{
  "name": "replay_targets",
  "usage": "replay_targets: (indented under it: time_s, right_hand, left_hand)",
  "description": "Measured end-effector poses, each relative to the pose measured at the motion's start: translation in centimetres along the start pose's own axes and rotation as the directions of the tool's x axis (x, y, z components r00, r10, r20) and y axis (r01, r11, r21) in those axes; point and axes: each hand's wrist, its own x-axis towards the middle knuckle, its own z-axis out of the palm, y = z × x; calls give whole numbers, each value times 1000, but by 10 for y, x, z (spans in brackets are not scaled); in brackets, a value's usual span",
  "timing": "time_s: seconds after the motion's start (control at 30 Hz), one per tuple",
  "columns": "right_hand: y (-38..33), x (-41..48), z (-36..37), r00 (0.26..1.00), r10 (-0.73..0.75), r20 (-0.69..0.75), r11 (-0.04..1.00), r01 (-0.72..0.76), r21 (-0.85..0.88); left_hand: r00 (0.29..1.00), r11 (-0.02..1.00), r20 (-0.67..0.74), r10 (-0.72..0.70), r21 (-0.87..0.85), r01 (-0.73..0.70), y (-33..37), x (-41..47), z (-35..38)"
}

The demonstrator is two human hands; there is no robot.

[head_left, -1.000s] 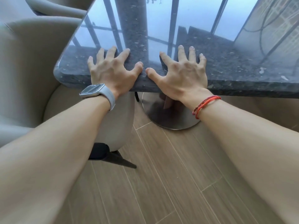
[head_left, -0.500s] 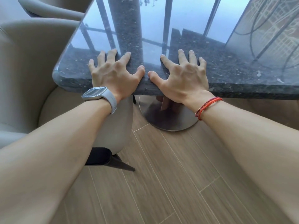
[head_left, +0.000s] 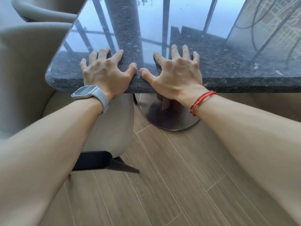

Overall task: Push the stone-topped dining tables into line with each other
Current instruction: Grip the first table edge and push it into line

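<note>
One dark speckled stone-topped table (head_left: 236, 74) fills the upper part of the head view, its glossy top reflecting window bars. My left hand (head_left: 105, 74), with a watch on the wrist, lies flat on the near edge close to the rounded left corner, fingers spread. My right hand (head_left: 177, 72), with a red cord bracelet on the wrist, lies flat beside it, thumbs almost touching. Both palms press against the edge and neither hand is closed around anything. The table's round metal base (head_left: 171, 118) stands on the floor below. No second table is in view.
A beige upholstered chair (head_left: 24, 70) with dark legs stands at the left, its seat partly under the table's corner. Another beige chair (head_left: 44, 12) shows at the top left. Wood-look plank floor (head_left: 162, 185) spreads under my arms.
Both hands stay planted on the table's near edge. The table's left corner has slid a little to the left in view, over the chair.
</note>
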Motion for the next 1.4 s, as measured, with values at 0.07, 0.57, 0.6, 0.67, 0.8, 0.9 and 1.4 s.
replay_targets:
  time_s: [0.07, 0.57, 0.6, 0.67, 0.8, 0.9, 1.4]
  right_hand:
    - [0, 1, 0, 1000, -4, -4, 1000, 4, -2]
    - [-8, 6, 3, 1000, -9, 12, 1000, 9, 5]
    - [-8, 6, 3, 1000, -11, 16, 1000, 11, 9]
    - [-8, 6, 4, 1000, -17, 14, 1000, 16, 8]
    - [-10, 7, 4, 1000, -11, -3, 1000, 11, 10]
    - [-10, 6, 5, 1000, -9, 3, 1000, 9, 21]
    - [74, -31, -29, 994, 90, -67, 991, -83, 103]
  left_hand:
    - [1000, 1000, -10, 0, -5, 0, -1, 0, 1]
    - [1000, 1000, -7, 15, -20, -15, -8, 5, -1]
    - [1000, 1000, -9, 13, -25, -13, -9, 5, -2]
    - [1000, 999, -15, 17, -30, -17, -10, 4, -2]
    - [1000, 1000, -11, 21, -22, -22, -9, 7, -3]
    - [1000, 1000, -13, 22, -21, -22, -11, 6, -3]
    - [965, 957, 123, 233, -207, -205, 110, -18, -11]
